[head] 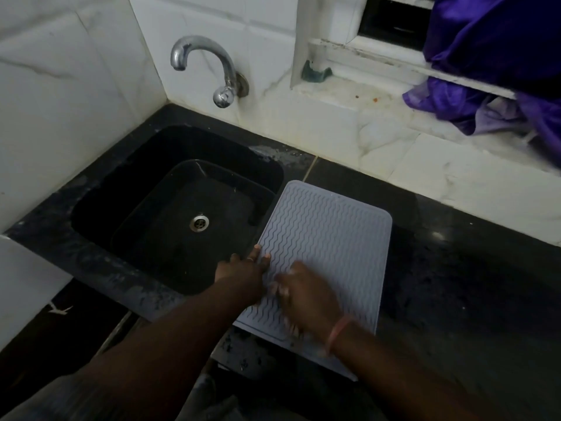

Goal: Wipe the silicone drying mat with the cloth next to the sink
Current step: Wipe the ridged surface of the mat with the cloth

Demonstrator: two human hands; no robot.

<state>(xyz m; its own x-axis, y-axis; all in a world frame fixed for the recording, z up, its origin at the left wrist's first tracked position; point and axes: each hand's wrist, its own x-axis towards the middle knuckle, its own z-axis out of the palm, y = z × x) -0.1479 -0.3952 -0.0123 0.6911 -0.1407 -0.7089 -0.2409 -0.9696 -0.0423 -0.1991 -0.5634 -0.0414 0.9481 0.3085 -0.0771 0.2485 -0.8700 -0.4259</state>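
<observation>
Both forearms reach in from the lower edge, bare, converging forward. Left hand point(243, 267): palm down, fingers straight and slightly spread, tips pointing away from the body; thin ring on one finger. Right hand point(306, 294): palm down, motion-blurred, fingers bent downward, grip unclear. Pinkish band around the right wrist point(338, 332).

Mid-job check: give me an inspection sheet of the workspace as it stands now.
Surface: dark counter, smudged near the sink.
Job's things: grey mat flat beside the sink; cloth not clearly visible.
Clutter: nothing seen on the counter.
Grippers: left hand presses the mat's left edge, fingers straight; right hand on the mat, blurred, grip unclear.
Cables: nothing seen.
Surroundings: tap on the tiled wall, purple fabric over the sill.
</observation>
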